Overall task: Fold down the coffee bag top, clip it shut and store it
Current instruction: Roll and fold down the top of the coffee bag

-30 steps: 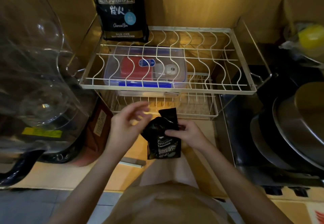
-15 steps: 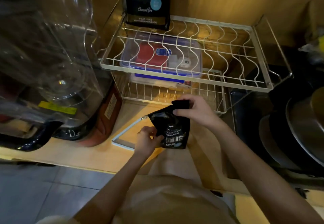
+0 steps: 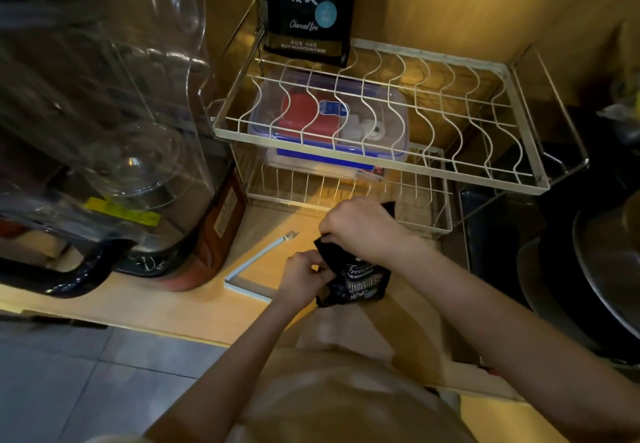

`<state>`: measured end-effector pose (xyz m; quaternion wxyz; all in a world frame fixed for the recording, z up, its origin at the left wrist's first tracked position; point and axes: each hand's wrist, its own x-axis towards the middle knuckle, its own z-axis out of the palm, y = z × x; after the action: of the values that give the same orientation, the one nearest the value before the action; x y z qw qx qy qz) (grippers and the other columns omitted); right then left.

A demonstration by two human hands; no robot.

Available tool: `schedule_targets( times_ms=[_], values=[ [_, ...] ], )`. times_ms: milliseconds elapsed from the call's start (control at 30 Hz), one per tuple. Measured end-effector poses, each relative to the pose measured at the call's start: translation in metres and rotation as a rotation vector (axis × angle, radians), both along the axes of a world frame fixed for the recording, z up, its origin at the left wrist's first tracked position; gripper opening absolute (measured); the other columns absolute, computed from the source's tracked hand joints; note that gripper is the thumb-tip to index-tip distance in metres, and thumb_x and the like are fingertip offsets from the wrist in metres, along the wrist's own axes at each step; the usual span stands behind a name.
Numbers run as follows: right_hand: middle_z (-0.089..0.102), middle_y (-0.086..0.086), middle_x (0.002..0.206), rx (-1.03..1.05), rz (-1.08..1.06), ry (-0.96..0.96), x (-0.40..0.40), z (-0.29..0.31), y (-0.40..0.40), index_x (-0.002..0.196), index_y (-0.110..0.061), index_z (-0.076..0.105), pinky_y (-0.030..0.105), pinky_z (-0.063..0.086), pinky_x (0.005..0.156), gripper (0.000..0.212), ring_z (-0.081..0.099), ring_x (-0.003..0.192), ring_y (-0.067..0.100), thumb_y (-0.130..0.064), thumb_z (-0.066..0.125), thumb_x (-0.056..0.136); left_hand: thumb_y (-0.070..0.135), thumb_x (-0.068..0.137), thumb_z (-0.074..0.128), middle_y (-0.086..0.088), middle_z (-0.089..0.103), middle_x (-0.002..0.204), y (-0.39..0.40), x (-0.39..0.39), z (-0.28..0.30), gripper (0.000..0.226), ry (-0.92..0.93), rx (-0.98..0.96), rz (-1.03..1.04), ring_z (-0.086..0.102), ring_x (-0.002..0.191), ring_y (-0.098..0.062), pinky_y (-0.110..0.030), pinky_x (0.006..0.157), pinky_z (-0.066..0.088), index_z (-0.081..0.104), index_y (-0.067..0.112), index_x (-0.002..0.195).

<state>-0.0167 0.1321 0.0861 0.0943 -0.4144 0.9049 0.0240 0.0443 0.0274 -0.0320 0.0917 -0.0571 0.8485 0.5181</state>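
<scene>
Wire rack [image 3: 526, 184] with 2 tiers stands at the back of the worktop [image 3: 156, 307], its top shelf carrying a large coffee bag [image 3: 308, 9], a likely storage spot. Small coffee bag [image 3: 360, 281] is held upright just above the worktop. Right hand [image 3: 363, 227] clamps its top, pressing the fold down; left hand [image 3: 303, 278] pinches the bag's left edge, steadying it. White clip [image 3: 252, 266] lies open just beside, within reach.

Dim, warm yellow cast throughout. Brightest on the wooden counter [image 3: 194, 307] under the wire rack [image 3: 381, 151]; deep shadow at right around the metal pans [image 3: 602, 269]. Glare streaks on the clear blender jug [image 3: 114, 103], smeared by motion blur. Strong wide-angle bending at edges; soft focus on the near torso.
</scene>
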Motion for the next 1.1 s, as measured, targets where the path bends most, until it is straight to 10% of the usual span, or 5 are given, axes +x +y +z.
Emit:
schedule_targets(
  times_ms=[267,467,667,833,1100],
  values=[
    [0.072,0.009,0.102,-0.418,-0.176,-0.252,0.006,0.008,0.059,0.102,-0.01,0.069,0.038,0.045,0.094,0.02,0.062,0.099,0.022,-0.016,0.056,0.088,0.01,0.086,0.055,-0.002,0.055,0.116,-0.009,-0.008,-0.01,0.024,-0.103,0.188,0.125,0.049,0.109,-0.015,-0.029,0.085,0.04,0.055,0.014,0.11],
    [0.073,0.007,0.101,-0.612,-0.382,-0.3,0.009,0.01,0.074,0.102,-0.01,0.069,0.028,0.048,0.089,0.02,0.065,0.095,0.013,-0.011,0.064,0.083,0.01,0.085,0.057,-0.012,0.07,0.102,-0.011,-0.02,0.002,0.021,-0.059,0.18,0.083,0.063,0.094,-0.021,-0.029,0.084,0.048,0.067,0.007,0.103],
    [0.07,0.0,0.093,-0.22,-0.423,-0.152,0.011,0.025,0.065,0.1,-0.02,0.066,0.032,0.052,0.074,0.032,0.064,0.084,0.016,-0.045,0.054,0.084,0.009,0.084,0.059,-0.013,0.073,0.097,-0.004,-0.028,0.006,0.017,0.091,0.051,0.038,0.06,0.081,-0.013,-0.016,0.072,0.042,0.07,0.005,0.096],
    [0.037,-0.001,0.058,0.312,-0.301,-0.067,0.013,0.024,0.034,0.092,-0.01,0.057,0.031,0.044,0.058,0.008,0.05,0.065,0.02,-0.017,0.055,0.087,0.007,0.083,0.059,-0.014,0.073,0.093,0.002,-0.031,0.011,0.015,0.172,-0.001,-0.025,0.059,0.078,-0.011,0.004,0.063,0.037,0.071,0.004,0.092],
    [0.066,0.008,0.091,0.163,-0.301,-0.14,-0.002,0.02,0.052,0.097,-0.012,0.066,0.035,0.048,0.075,0.015,0.062,0.088,0.024,-0.016,0.055,0.088,0.013,0.082,0.062,-0.01,0.073,0.093,-0.008,-0.032,0.002,0.015,0.062,0.101,-0.024,0.064,0.079,-0.011,-0.005,0.066,0.047,0.071,0.009,0.092]
  ],
)
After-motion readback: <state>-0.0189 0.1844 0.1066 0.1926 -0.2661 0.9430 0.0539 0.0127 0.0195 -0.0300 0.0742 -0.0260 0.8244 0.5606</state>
